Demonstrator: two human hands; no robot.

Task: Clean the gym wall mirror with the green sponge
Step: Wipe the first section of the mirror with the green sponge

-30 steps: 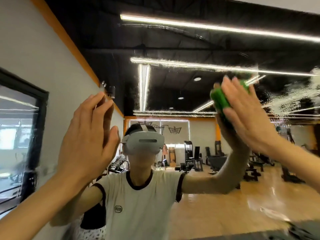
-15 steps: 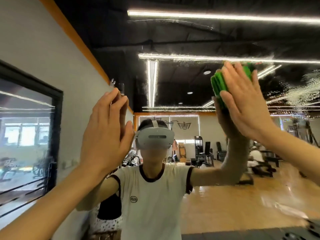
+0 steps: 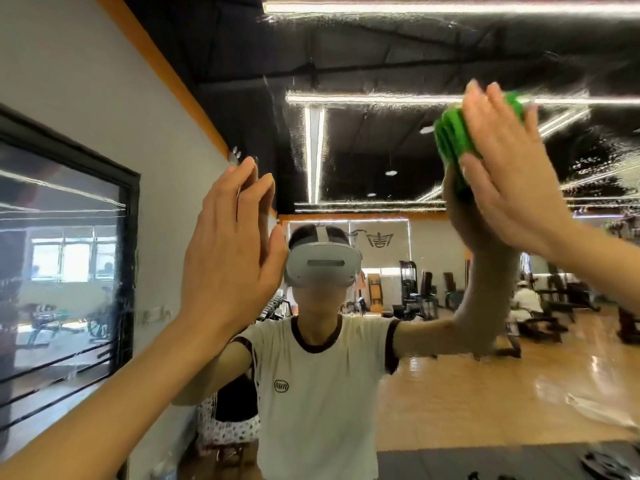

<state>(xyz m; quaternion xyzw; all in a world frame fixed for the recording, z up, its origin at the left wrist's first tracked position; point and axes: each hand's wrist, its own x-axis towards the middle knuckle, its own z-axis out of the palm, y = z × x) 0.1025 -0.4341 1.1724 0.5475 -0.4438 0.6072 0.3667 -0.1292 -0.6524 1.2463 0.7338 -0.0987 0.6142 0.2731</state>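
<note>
The wall mirror fills the view and reflects me, the gym and the ceiling lights. My right hand presses the green ribbed sponge flat against the glass at the upper right, with its fingers straight over the sponge. My left hand rests flat on the mirror at middle left, fingers straight and pointing up, holding nothing. Wet streaks and foam marks spread across the glass to the right of the sponge and along the top.
In the reflection a dark-framed window sits on the grey wall at left. Gym machines and a wooden floor show behind me. A dark mat lies at the bottom right.
My right hand has slid the sponge upward on the glass. My view has shifted to the left, so both hands sit further right in the frame. My left hand stays flat on the mirror.
</note>
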